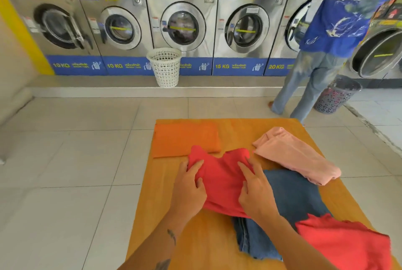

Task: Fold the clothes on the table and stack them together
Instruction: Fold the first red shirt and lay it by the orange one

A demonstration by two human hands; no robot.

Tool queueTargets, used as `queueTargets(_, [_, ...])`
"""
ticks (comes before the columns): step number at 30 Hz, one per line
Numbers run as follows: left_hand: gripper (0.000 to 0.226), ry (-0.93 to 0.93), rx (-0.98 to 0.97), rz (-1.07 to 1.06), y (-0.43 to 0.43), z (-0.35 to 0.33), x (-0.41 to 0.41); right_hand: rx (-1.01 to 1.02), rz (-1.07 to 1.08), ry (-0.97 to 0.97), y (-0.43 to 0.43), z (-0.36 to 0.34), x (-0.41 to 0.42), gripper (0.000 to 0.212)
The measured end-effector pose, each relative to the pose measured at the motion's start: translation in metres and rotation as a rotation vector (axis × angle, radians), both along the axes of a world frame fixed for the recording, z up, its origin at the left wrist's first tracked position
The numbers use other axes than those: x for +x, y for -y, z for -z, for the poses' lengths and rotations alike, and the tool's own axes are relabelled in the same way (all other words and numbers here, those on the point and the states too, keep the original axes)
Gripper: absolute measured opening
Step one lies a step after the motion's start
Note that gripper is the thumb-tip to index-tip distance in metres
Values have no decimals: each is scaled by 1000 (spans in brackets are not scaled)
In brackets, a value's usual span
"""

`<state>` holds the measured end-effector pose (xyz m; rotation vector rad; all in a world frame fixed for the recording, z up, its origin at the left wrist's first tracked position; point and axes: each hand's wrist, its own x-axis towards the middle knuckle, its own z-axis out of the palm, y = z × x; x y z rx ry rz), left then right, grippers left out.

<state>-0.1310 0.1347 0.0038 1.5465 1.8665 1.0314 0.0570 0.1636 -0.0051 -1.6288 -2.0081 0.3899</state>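
At the middle of the tabletop (169, 185) lies the red garment (221, 178), partly over the jeans (291, 195). The left hand (189, 189) and the right hand (254, 193) rest on it with fingers spread flat, gripping nothing. To fold well, I think they should smooth it outward first, then bring the edges over evenly. The folded orange cloth (185, 139) waits at the far left corner.
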Motion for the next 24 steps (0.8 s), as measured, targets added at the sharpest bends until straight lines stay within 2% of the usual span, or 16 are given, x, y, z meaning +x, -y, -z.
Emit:
queueTargets(6, [50, -22, 19, -51, 15, 4, -41, -40, -38, -51, 8, -3, -42, 54])
queueTargets(15, [51, -42, 4, -92, 20, 16, -74, -133, -81, -96, -2, 5, -76, 55])
queueTargets(21, [52, -63, 62, -117, 0, 16, -90, -71, -96, -95, -27, -3, -92, 56])
queueTargets(24, [54, -86, 16, -100, -12, 27, -101, -149, -114, -40, -42, 7, -99, 60])
